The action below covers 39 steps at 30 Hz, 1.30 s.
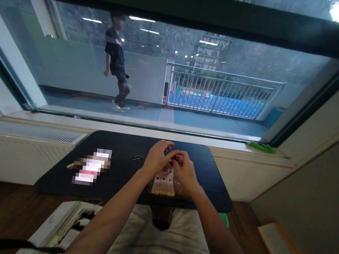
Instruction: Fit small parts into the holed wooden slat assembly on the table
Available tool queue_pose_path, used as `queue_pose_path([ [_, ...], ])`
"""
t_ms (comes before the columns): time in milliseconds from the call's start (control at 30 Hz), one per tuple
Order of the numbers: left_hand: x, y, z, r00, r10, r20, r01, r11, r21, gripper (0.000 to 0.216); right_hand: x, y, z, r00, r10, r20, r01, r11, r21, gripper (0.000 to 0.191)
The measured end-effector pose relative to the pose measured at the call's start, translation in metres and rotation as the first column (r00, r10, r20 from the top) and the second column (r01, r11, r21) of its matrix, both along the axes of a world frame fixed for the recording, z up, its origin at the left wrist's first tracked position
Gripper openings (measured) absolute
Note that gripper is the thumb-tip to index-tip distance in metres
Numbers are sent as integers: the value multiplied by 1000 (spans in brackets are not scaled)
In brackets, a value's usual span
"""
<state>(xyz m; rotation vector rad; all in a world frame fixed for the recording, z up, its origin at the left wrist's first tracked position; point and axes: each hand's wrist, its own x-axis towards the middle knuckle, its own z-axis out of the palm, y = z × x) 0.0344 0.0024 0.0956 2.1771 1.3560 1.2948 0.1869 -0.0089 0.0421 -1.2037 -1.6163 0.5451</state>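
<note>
My left hand [158, 159] and my right hand [186, 171] meet above the far end of a small wooden piece on the dark table [122, 179]. The piece has several pale wooden strips [163, 183] with dark round spots, lying side by side on a brown base [180, 191]. Both hands have their fingers curled and their tips close together. Whatever is between the fingertips is too small and too covered to make out. A few thin metal pins [138, 157] lie on the table to the left of my left hand.
A blurred-out pink and white item [93, 167] lies at the table's left, beside a wooden stick [74, 164]. Behind are a windowsill [119, 129] with a green object [261, 147] and a radiator [28, 131]. Beyond the glass stands a person [116, 59]. An open white box [50, 224] is below left.
</note>
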Motion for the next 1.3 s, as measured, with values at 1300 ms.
queue_pose_path([
  [1300,5,-3,9,995,-64,-71,59,996,-67,16,12,-25,-19,810,-46,585,134,985,-108,31],
])
